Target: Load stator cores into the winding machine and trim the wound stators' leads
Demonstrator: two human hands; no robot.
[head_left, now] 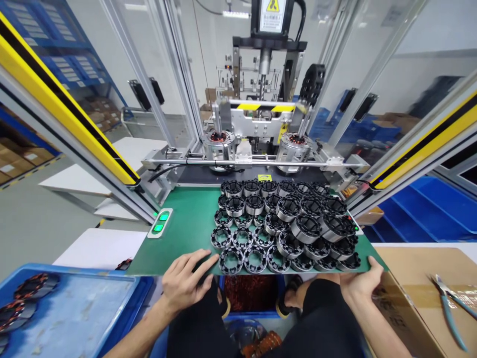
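Observation:
My left hand (184, 281) lies flat on the near edge of the green work surface (186, 233), fingers spread, just left of the front row of black stator cores (283, 223). My right hand (359, 283) curls over the near right corner of the same surface, beside the rightmost cores. Neither hand holds a part. Many ring-shaped cores stand packed and partly stacked across the green surface. Behind them, two wound stators (218, 136) (297, 139) sit in the machine's round fixtures.
A winding machine (261, 114) fills the back, framed by yellow-and-black light-curtain bars (63, 107). Two green buttons (161, 222) sit at the left. A blue tray (74, 313) with wound stators lies near left. A cardboard box (421, 288) with cutters (449, 308) stands at the right.

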